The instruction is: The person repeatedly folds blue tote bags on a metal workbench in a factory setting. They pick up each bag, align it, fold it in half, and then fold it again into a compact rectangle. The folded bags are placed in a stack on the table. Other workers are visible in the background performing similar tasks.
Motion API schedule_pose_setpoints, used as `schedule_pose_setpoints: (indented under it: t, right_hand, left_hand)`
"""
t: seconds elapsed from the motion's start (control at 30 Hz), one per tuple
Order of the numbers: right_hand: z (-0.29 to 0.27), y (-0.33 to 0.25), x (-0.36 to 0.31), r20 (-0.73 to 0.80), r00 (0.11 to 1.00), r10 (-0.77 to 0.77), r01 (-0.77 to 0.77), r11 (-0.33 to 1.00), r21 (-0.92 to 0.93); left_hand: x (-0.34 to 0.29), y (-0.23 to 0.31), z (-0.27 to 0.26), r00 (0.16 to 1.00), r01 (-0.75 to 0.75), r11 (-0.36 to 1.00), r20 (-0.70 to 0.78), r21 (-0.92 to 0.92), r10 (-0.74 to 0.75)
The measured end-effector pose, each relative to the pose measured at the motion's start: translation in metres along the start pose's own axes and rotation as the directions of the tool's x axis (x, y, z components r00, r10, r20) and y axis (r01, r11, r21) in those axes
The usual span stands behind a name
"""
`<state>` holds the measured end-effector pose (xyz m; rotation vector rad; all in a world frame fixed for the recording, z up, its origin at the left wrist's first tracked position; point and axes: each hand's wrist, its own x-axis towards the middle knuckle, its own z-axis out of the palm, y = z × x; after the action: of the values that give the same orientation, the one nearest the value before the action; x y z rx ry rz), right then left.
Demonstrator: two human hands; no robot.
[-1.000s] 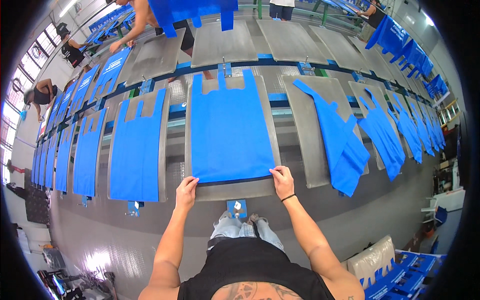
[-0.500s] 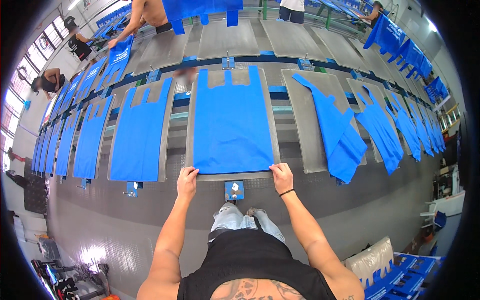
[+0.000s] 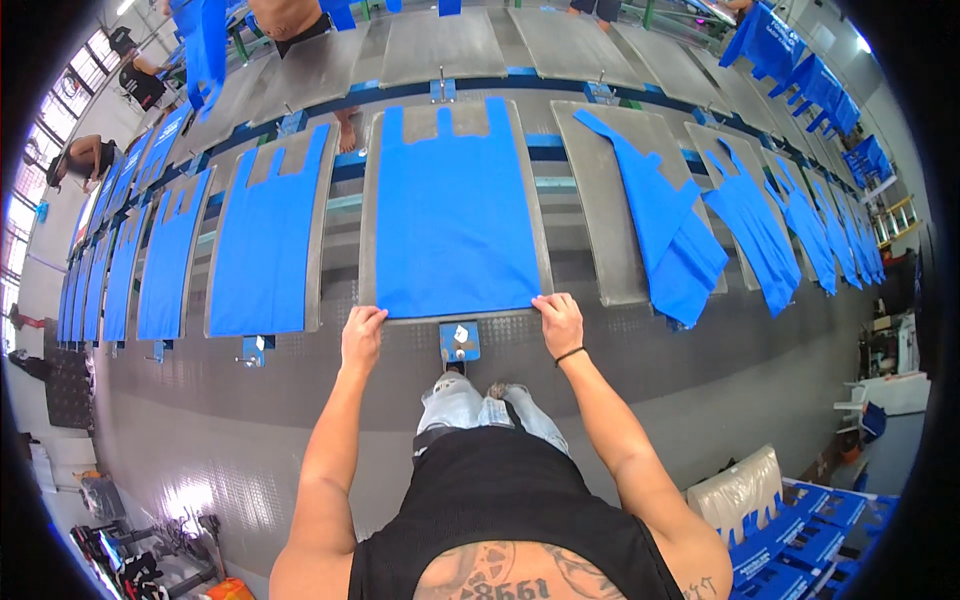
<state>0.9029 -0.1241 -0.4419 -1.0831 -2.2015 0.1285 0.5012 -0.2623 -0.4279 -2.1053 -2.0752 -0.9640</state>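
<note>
A plain blue fabric bag (image 3: 455, 215) with cut-out handles lies flat on a grey board (image 3: 535, 225), its handles pointing away from me. My left hand (image 3: 363, 335) pinches its near left corner, fingers closed. At the near right corner, my right hand (image 3: 561, 325), with a dark band on the wrist, has its fingers closed on the cloth too. The bag's near edge runs fairly straight between both hands, close to the board's near edge. Below that edge sits a blue metal bracket (image 3: 460, 341).
On the left board lies another flat blue bag (image 3: 265, 235). A folded, skewed blue bag (image 3: 665, 215) hangs over the right board's near edge. Bare grey boards (image 3: 443, 50) form a farther row, where a person (image 3: 290, 20) stands. Stacked blue bags (image 3: 800, 540) are behind me at right.
The boards and bag sit higher in the picture; both hands keep their hold on the bag's corners. Across the row, a printed blue bag at the far left has been lifted off its board.
</note>
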Motion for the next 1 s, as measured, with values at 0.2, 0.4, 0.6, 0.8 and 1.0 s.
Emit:
schedule_pose_setpoints:
  t: [0.2,0.4,0.6,0.8,1.0]
  right_hand:
    - [-0.005,-0.004,-0.001,0.006,0.999,-0.036,0.036,0.999,-0.029]
    - [-0.009,-0.001,0.0,0.038,0.996,-0.081,0.083,0.996,-0.038]
    - [-0.012,0.002,0.003,0.035,0.986,-0.162,0.163,0.987,-0.013]
    - [-0.015,0.009,0.01,0.096,0.97,-0.225,0.225,0.974,0.011]
    - [-0.042,0.006,-0.005,0.268,0.955,-0.129,0.119,0.991,0.055]
  left_hand:
    - [-0.004,-0.009,-0.005,0.993,-0.094,0.995,0.076,0.03,0.092]
    - [-0.004,-0.017,-0.009,0.978,-0.158,0.987,0.136,0.008,0.155]
    - [-0.006,-0.022,-0.013,0.963,-0.22,0.975,0.164,0.023,0.214]
    - [-0.009,-0.028,-0.013,0.953,-0.212,0.977,0.227,0.036,0.199]
    - [-0.006,0.008,-0.027,0.953,-0.137,0.99,0.28,0.042,0.12]
